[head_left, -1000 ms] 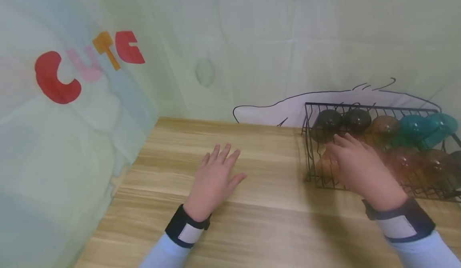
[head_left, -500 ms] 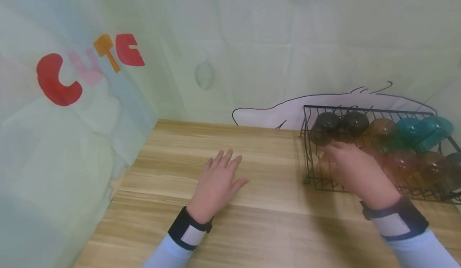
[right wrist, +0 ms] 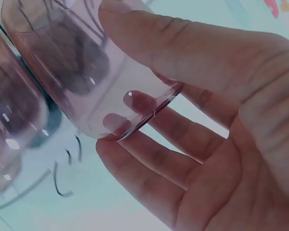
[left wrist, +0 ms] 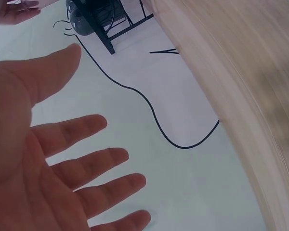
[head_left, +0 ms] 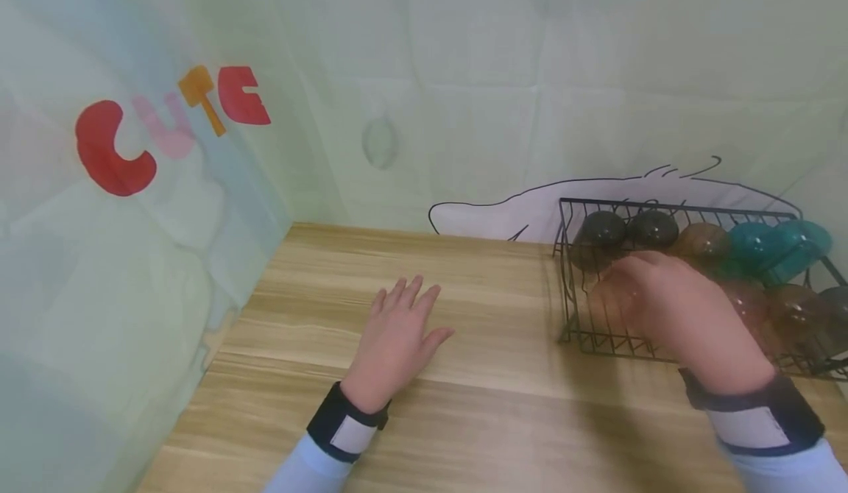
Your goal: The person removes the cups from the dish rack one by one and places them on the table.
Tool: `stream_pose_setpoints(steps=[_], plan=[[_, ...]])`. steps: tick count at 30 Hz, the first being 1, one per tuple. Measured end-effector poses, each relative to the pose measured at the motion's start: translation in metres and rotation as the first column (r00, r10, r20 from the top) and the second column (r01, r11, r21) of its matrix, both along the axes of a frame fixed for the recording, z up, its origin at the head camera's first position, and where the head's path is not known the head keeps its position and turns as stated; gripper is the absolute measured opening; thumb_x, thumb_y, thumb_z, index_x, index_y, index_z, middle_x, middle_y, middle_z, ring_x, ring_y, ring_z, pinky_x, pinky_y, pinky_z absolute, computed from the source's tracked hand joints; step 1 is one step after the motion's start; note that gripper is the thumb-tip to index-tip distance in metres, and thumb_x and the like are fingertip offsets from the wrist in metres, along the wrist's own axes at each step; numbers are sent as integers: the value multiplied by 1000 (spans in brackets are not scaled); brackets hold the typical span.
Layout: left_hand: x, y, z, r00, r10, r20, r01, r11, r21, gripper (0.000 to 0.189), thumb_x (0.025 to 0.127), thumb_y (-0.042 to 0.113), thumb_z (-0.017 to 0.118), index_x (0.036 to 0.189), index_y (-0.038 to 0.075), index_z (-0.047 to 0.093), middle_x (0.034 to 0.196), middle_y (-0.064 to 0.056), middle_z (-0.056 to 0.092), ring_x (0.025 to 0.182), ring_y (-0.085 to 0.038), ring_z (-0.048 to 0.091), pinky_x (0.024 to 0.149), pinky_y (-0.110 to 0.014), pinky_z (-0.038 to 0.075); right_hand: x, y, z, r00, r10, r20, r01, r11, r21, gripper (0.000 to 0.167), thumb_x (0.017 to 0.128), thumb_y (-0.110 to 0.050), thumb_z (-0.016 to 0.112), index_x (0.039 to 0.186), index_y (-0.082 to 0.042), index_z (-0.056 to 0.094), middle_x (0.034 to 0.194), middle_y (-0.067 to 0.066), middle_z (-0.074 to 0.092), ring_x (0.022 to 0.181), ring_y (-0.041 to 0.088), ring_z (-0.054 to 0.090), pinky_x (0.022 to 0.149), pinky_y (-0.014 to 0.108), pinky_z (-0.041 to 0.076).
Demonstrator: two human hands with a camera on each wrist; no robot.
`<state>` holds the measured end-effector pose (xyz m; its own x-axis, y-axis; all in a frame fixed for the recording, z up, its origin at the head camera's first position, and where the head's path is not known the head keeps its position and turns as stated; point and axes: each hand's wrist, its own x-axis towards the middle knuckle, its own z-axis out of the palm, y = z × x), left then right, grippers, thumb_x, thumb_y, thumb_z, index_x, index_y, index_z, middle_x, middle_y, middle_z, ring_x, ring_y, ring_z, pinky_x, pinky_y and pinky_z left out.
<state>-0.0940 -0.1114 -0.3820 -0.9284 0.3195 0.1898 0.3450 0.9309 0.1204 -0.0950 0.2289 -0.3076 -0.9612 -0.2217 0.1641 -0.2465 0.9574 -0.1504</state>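
Black wire forms the rack (head_left: 662,207) I see at right in the head view, a pinkish cup (head_left: 611,303) in its front left corner and teal cups (head_left: 758,249) at the back. The right hand (head_left: 695,316) leans over it; the left hand (head_left: 392,342) spreads over the table (head_left: 497,405), holding nothing. My left wrist view shows its fingers straight and apart. From the right wrist (my closest look), thumb and fingertips grip the cup's end, parted by its width.
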Motion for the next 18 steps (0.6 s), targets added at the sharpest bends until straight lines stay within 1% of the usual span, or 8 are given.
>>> stream_pose_setpoints(steps=[3, 5, 7, 9, 12, 14, 15, 18], plan=[[-1, -1, 0, 1000, 21, -22, -21, 1000, 21, 63, 86, 54, 58, 136, 18, 47, 144, -14, 43, 134, -36, 38, 109, -57, 30, 4, 2, 13, 1000, -20, -12, 20, 1000, -10, 56, 62, -14, 82, 113, -10, 60, 105, 11, 63, 93, 32, 61, 72, 52, 51], [-1, -1, 1, 998, 42, -40, -41, 998, 37, 64, 86, 53, 58, 136, 16, 47, 144, -16, 42, 134, -37, 38, 108, -57, 32, 6, 2, 20, 999, -42, -12, 42, 999, -18, 63, 58, -11, 83, 116, -8, 58, 107, 14, 62, 95, 34, 58, 73, 53, 50], [-2, -1, 2, 997, 65, -52, -61, 996, 66, 64, 86, 52, 59, 137, 15, 46, 144, -17, 41, 133, -37, 38, 106, -55, 35, 8, 0, 24, 998, -63, -11, 62, 997, -55, 60, 63, -18, 84, 117, -9, 58, 107, 14, 61, 96, 34, 57, 73, 53, 49], [-2, -1, 3, 995, 84, -58, -78, 991, 108, 66, 85, 51, 60, 137, 13, 45, 144, -18, 41, 132, -36, 40, 104, -54, 38, 9, -4, 26, 997, -75, -10, 74, 993, -94, 53, 70, -32, 81, 116, -15, 60, 103, 9, 62, 95, 31, 57, 73, 52, 50], [-3, -1, 3, 994, 94, -55, -82, 977, 197, 69, 85, 49, 62, 139, 10, 43, 143, -19, 41, 130, -35, 42, 103, -53, 40, 10, -12, 22, 994, -88, -57, 77, 984, -163, 50, 76, -42, 75, 115, -17, 60, 102, 8, 63, 94, 31, 59, 73, 52, 50], [-3, 0, 4, 995, 87, -51, -71, 964, 255, 71, 85, 49, 61, 139, 8, 41, 143, -20, 42, 130, -35, 43, 104, -53, 40, 10, -19, 16, 991, -80, -103, 58, 978, -200, 54, 74, -38, 78, 118, -14, 59, 108, 12, 64, 96, 33, 60, 74, 54, 51], [-3, 1, 4, 996, 80, -44, -64, 957, 284, 72, 85, 49, 61, 140, 7, 40, 143, -20, 42, 130, -34, 43, 104, -52, 39, 11, -23, 13, 988, -86, -130, 56, 975, -217, 58, 72, -35, 80, 119, -8, 57, 111, 16, 62, 97, 36, 60, 74, 56, 51], [-4, 5, 7, 998, 65, 2, -61, 930, 362, 74, 86, 52, 58, 141, 7, 38, 144, -18, 42, 132, -32, 42, 106, -49, 39, 9, -34, 0, 981, -67, -181, 16, 962, -273, 65, 68, -25, 83, 123, -6, 55, 116, 19, 61, 99, 35, 59, 74, 53, 53]])
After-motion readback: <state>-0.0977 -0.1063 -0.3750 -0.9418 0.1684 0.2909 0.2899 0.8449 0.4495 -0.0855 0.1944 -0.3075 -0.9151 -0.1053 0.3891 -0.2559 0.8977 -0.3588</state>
